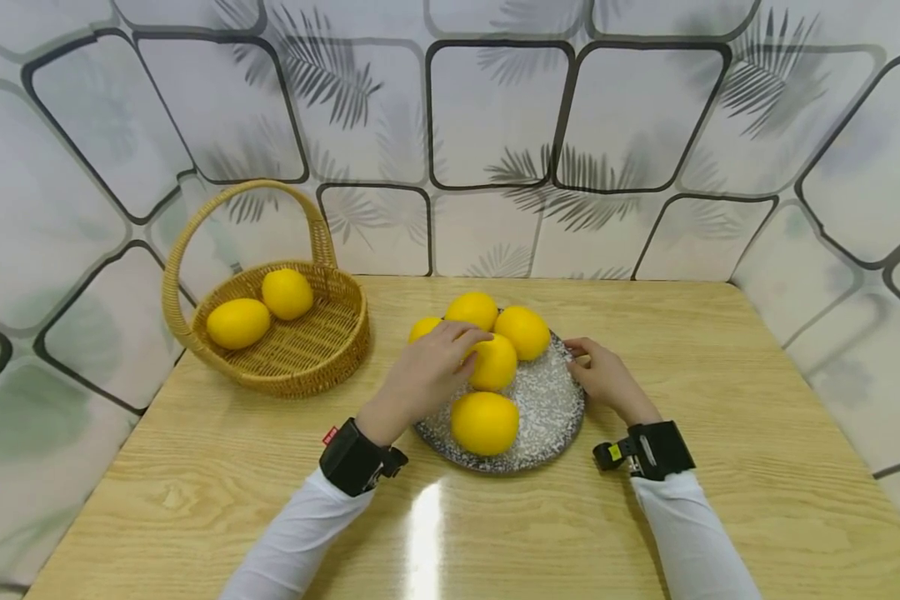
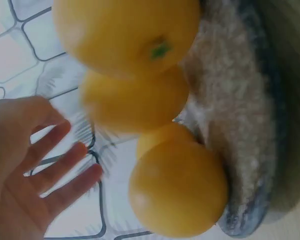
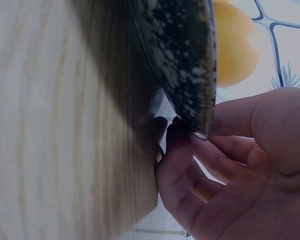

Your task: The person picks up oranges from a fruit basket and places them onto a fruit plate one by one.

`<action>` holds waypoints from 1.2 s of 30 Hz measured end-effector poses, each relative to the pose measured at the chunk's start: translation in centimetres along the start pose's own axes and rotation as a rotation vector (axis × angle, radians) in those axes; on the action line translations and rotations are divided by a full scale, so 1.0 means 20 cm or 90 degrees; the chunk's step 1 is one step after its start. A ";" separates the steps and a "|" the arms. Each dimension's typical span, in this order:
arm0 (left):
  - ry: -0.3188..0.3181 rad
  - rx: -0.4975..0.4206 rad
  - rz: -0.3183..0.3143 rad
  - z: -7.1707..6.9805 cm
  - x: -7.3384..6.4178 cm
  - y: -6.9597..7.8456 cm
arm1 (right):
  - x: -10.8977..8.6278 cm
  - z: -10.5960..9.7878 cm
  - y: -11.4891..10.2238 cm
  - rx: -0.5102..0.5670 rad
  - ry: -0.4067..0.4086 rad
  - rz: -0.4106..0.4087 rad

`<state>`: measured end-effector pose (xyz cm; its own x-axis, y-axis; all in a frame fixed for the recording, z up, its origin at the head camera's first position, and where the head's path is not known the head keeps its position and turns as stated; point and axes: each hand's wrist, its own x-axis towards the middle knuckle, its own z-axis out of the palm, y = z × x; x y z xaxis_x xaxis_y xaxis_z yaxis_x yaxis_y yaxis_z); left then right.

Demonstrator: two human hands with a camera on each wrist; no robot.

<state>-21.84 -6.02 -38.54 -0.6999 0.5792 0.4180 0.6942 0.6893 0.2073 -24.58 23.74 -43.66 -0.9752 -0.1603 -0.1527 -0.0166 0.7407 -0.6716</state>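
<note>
A round, speckled grey plate with a dark rim bears several yellow oranges. My left hand reaches over its left side, fingers loosely bent above the middle orange. In the left wrist view, a gap shows between these fingers and the oranges, one of which has a green stem mark. At the plate's right edge, my right hand pinches the rim, with the thumb on top and fingers beneath, as the right wrist view shows. A front orange lies nearest me on the plate.
On the back left of the wooden table stands a wicker basket with a tall arched handle. It contains two oranges. Patterned panels enclose the back and both sides.
</note>
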 end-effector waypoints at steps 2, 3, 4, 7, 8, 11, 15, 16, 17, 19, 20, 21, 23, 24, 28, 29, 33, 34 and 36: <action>0.009 0.003 0.006 0.00 0.00 0.00 | 0.00 0.00 0.00 -0.002 0.000 0.000; 0.006 0.006 0.007 0.00 0.00 0.00 | 0.00 0.00 0.00 -0.003 0.000 0.001; -0.004 0.007 0.007 0.00 -0.01 0.00 | 0.00 0.00 0.00 -0.005 0.002 0.003; -0.042 0.004 0.019 0.01 -0.01 0.00 | 0.00 0.01 0.00 -0.006 -0.001 0.007; -0.054 -0.002 0.025 0.01 0.00 0.00 | 0.00 0.01 0.00 -0.007 -0.001 0.007; -0.083 -0.036 0.057 0.03 0.00 0.04 | 0.00 0.01 0.01 -0.009 -0.002 0.007; -0.145 -0.038 0.110 0.04 0.01 0.14 | 0.00 0.01 0.01 -0.013 0.001 -0.006; -0.163 -0.031 0.124 0.05 0.01 0.17 | 0.00 0.00 0.02 -0.013 0.001 -0.008; -0.183 -0.017 0.133 0.06 0.01 0.19 | 0.00 0.00 0.02 -0.013 0.002 -0.011; -0.205 0.004 0.147 0.07 0.00 0.23 | 0.01 0.00 0.02 -0.014 0.005 -0.018; -0.212 0.007 0.151 0.08 0.00 0.24 | 0.01 0.00 0.02 -0.012 0.005 -0.015; -0.214 0.009 0.153 0.09 -0.01 0.24 | 0.01 0.00 0.02 -0.010 0.005 -0.015; -0.209 0.007 0.156 0.11 -0.01 0.24 | 0.01 0.00 0.02 -0.010 0.005 -0.016; -0.205 0.003 0.156 0.11 -0.02 0.24 | 0.01 0.01 0.02 -0.010 0.003 -0.015; -0.200 -0.003 0.146 0.12 -0.02 0.24 | 0.01 0.00 0.02 -0.005 -0.001 -0.009; -0.200 -0.002 0.144 0.12 -0.02 0.23 | 0.01 0.00 0.02 -0.005 -0.001 -0.007; -0.206 0.000 0.130 0.11 -0.02 0.23 | 0.01 0.01 0.01 -0.004 0.001 -0.004; -0.209 -0.002 0.123 0.11 -0.02 0.23 | 0.01 0.00 0.01 -0.007 0.001 -0.004; -0.213 -0.017 0.103 0.11 -0.01 0.23 | 0.01 -0.01 0.01 -0.008 0.003 -0.006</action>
<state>-18.85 -2.00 -39.65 -0.5937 0.7931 0.1362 0.8016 0.5679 0.1871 -24.80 23.95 -43.75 -0.9760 -0.1644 -0.1428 -0.0288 0.7474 -0.6637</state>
